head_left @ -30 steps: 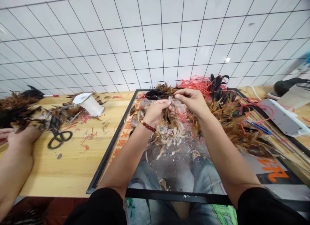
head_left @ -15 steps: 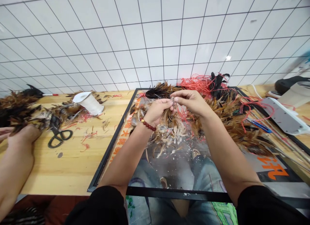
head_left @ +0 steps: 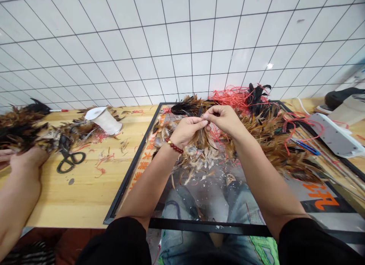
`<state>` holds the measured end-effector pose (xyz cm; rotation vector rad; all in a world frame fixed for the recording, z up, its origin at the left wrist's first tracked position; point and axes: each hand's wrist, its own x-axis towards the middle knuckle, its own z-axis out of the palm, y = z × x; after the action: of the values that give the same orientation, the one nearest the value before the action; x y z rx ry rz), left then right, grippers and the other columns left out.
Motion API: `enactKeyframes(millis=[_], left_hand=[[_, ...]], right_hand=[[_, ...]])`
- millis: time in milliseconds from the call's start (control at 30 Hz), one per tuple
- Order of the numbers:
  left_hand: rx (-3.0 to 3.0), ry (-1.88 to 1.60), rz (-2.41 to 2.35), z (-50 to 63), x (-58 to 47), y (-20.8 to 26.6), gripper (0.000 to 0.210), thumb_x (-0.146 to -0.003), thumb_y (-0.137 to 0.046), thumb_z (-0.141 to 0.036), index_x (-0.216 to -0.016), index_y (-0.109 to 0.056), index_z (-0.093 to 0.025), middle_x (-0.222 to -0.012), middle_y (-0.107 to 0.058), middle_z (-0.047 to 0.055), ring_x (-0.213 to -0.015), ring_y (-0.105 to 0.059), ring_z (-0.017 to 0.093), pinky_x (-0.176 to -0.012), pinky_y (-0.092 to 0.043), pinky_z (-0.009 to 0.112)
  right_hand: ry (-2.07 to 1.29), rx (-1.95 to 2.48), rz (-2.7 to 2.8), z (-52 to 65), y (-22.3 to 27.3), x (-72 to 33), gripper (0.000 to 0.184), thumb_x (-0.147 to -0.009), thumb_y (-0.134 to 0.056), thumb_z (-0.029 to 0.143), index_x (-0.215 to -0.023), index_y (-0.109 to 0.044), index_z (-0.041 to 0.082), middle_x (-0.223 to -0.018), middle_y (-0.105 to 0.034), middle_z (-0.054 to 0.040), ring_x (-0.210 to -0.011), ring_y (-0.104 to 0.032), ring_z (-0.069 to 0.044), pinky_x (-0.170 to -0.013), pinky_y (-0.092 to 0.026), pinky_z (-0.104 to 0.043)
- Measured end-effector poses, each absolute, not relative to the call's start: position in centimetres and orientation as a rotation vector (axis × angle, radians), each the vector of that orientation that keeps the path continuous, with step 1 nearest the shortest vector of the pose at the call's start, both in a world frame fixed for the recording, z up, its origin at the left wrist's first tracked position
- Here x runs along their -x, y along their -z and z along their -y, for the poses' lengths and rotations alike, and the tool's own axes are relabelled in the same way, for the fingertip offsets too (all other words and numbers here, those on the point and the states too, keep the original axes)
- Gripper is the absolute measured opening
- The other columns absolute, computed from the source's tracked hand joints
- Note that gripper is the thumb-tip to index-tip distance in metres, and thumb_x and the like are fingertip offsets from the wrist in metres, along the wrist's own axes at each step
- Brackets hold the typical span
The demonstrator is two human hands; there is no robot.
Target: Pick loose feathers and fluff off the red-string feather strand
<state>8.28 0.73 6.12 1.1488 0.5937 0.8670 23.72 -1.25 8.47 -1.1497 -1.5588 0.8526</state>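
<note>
My left hand (head_left: pixel 188 131), with a beaded bracelet (head_left: pixel 173 146) at the wrist, is closed with thumb and fingers pinched together. Its fingertips meet those of my right hand (head_left: pixel 224 121), which is also pinched. Between them are dark brown feathers (head_left: pixel 203 137), their lower ends showing beneath the fingers; the exact grip point is hidden. Under both hands lies a pile of brown feathers with pale fluffy ends (head_left: pixel 199 158), on a glass panel with a black frame (head_left: pixel 211 226). Dark feathers (head_left: pixel 191 106) lie just behind my hands.
Tangled red string (head_left: pixel 232 97) and more brown feathers (head_left: pixel 265 134) spread behind and right. A blue-handled tool (head_left: pixel 308 147) and a white power strip (head_left: pixel 336 134) lie right. Left are a white spool (head_left: pixel 104 120), black scissors (head_left: pixel 70 161) and another person's arm (head_left: pixel 23 189) reaching into feathers.
My fingers have shifted slightly against each other at the pinch, and the feathers between them have turned a little. Both arms stay almost in place.
</note>
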Motion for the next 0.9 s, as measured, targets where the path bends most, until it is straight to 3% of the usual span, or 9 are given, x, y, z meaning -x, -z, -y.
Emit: enactKeyframes(millis=[100,267,433,667,800,900], left_hand=[[-1.119,-0.889,-0.647,-0.7,-8.1,-6.4,0.015,-0.075,-0.079,-0.018,-0.065,-0.071,-0.010,-0.058,-0.068,0.004,-0.060,-0.066,0.012,-0.068,-0.052,0.025],[-1.042,-1.017,-0.754,-1.5,-7.0,-7.6,0.016,-0.081,-0.076,-0.018,-0.068,-0.068,-0.011,-0.055,-0.065,0.003,-0.060,-0.068,0.014,-0.064,-0.053,0.024],[-0.832,-1.237,-0.726,-2.2,-6.3,-8.1,0.014,-0.090,-0.064,-0.015,-0.076,-0.066,-0.012,-0.065,-0.069,0.002,-0.066,-0.070,0.012,-0.072,-0.057,0.025],[-0.617,-1.246,-0.738,-2.4,-6.8,-7.5,0.012,-0.090,-0.063,-0.016,-0.079,-0.066,-0.014,-0.077,-0.073,0.002,-0.071,-0.070,0.011,-0.083,-0.059,0.029],[-0.643,-1.266,-0.720,-2.0,-7.2,-7.7,0.008,-0.086,-0.069,-0.016,-0.079,-0.067,-0.014,-0.078,-0.074,0.002,-0.073,-0.070,0.011,-0.085,-0.058,0.028],[-0.654,-1.276,-0.698,-1.6,-7.5,-7.9,0.008,-0.086,-0.070,-0.017,-0.079,-0.067,-0.015,-0.078,-0.073,0.002,-0.077,-0.070,0.012,-0.088,-0.057,0.028]], right_hand=[[-0.927,1.022,1.369,0.9,-8.5,-23.8,0.031,-0.065,-0.080,0.044,-0.067,-0.063,0.019,-0.057,-0.060,0.0015,-0.051,-0.054,-0.012,-0.053,-0.045,-0.028],[-0.746,0.978,1.083,0.2,-8.8,-27.5,0.028,-0.065,-0.077,0.045,-0.070,-0.062,0.021,-0.061,-0.052,0.0041,-0.052,-0.041,-0.008,-0.053,-0.038,-0.026],[-0.617,1.290,1.421,0.3,-8.3,-28.1,0.019,-0.065,-0.076,0.034,-0.067,-0.069,0.017,-0.060,-0.058,0.0012,-0.058,-0.045,-0.011,-0.060,-0.038,-0.028],[-0.564,1.247,1.649,1.4,-8.2,-23.6,0.028,-0.081,-0.066,0.044,-0.074,-0.070,0.016,-0.070,-0.066,-0.0024,-0.065,-0.051,-0.013,-0.065,-0.038,-0.029],[-0.559,1.299,1.680,2.1,-8.5,-22.8,0.028,-0.075,-0.073,0.045,-0.070,-0.067,0.018,-0.069,-0.066,-0.0020,-0.064,-0.052,-0.013,-0.063,-0.038,-0.028],[-0.755,1.305,1.789,2.2,-8.4,-22.7,0.034,-0.071,-0.074,0.048,-0.062,-0.061,0.018,-0.062,-0.059,0.0006,-0.060,-0.048,-0.012,-0.062,-0.037,-0.028]])
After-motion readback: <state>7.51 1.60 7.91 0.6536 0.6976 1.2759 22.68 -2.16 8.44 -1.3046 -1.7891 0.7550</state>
